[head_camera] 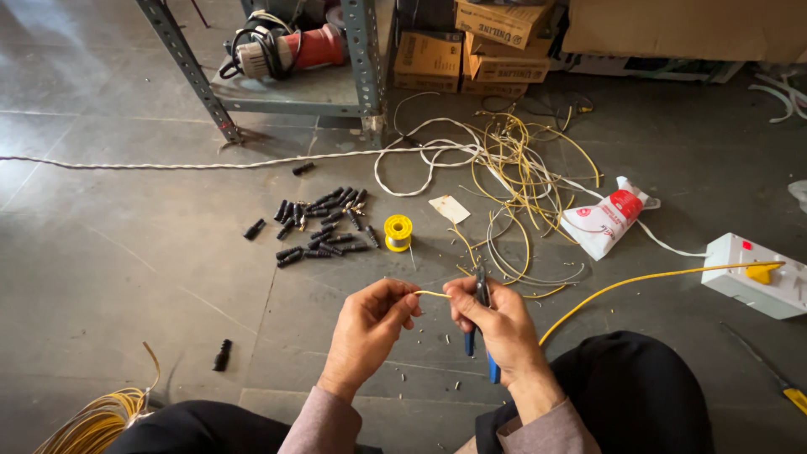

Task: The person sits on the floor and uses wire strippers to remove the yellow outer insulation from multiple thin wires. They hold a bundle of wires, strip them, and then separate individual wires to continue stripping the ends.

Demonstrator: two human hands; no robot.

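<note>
My left hand (370,328) pinches the end of a short yellow wire (432,294) between thumb and fingers. My right hand (496,324) grips a blue-handled wire stripper (481,290) and also holds the other end of that wire, with the tool's jaws right at the wire. Both hands hover over the grey tiled floor, above my knees. Ahead lies a pile of several small black connectors (324,223) beside a yellow solder spool (398,232).
A tangle of yellow and white wires (521,168) lies ahead to the right, with a white-red pouch (607,220) and a white socket box (756,273). A yellow wire coil (97,420) sits at lower left. Metal rack legs (366,67), a power tool and cartons stand behind.
</note>
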